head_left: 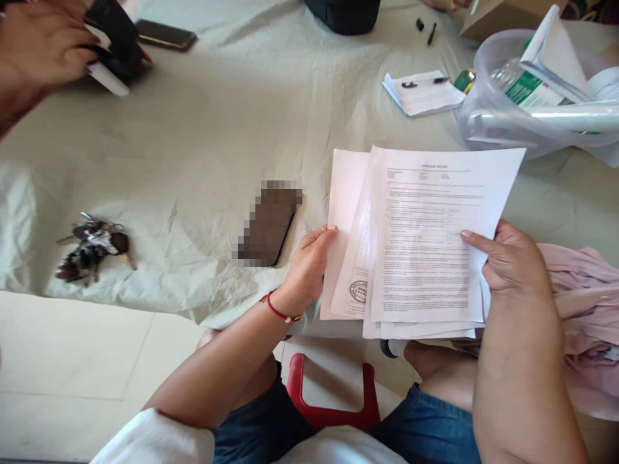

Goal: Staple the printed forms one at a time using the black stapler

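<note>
Both hands hold the papers (pixel 420 251) up: left hand (pixel 305 270) grips the nine o'clock edge, right hand (pixel 507 258) the three o'clock. Looks mid-sort, sheets fanned, none laid on the counter (pixel 217 129).

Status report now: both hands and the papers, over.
Left hand and right hand each grip the papers by a side edge. Papers held above the table edge. Phone lies left, apart.
</note>
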{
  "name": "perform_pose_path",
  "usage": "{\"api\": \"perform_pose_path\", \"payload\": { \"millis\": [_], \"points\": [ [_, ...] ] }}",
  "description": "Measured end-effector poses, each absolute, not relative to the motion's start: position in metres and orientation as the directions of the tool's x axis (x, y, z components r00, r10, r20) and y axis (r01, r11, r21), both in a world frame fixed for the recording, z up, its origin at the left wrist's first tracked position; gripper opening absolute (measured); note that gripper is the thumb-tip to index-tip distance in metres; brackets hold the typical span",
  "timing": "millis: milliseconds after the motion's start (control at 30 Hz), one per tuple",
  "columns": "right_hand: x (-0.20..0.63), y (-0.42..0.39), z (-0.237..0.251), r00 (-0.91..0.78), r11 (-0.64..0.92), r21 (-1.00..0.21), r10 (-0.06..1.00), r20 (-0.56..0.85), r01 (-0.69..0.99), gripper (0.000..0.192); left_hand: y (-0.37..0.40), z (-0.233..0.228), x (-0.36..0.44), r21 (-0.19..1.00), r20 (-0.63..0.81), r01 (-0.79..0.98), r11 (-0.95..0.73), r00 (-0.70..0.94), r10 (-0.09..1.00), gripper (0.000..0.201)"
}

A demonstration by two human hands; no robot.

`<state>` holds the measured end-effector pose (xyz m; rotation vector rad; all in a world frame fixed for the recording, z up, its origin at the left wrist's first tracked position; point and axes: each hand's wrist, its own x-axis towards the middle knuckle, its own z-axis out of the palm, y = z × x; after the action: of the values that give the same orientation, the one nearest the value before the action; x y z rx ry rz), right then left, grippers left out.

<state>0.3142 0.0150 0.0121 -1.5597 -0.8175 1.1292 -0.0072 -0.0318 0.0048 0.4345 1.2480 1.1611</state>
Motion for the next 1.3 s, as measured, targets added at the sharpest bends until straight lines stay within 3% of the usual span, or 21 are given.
{"api": "perform_pose_path", "payload": {
  "millis": [233, 700, 1033, 1300],
  "points": [
    [0.318, 0.014, 0.014, 0.375, -0.218, -0.975, 0.901, -0.219, -0.047, 0.060, -0.033, 0.001, -0.012, 0.844, -0.444, -0.351, 0.406, -0.033, 0.895, 0.035],
    [0.314, 0.018, 0.022, 0.444, -0.186, -0.982, 0.877, -0.185, -0.041, 0.049, -0.033, 0.003, -0.012, 0.846, -0.407, -0.404, 0.347, -0.070, 0.911, 0.040],
    [0.300, 0.018, 0.017, 0.335, -0.200, -0.977, 0.918, -0.213, -0.072, 0.049, -0.035, -0.001, -0.005, 0.841, -0.422, -0.394, 0.370, -0.052, 0.905, 0.035],
    [0.293, 0.019, 0.013, 0.317, -0.218, -0.972, 0.919, -0.235, -0.089, 0.053, -0.037, 0.003, -0.005, 0.825, -0.405, -0.381, 0.418, 0.119, 0.907, 0.041]
  ]
}}
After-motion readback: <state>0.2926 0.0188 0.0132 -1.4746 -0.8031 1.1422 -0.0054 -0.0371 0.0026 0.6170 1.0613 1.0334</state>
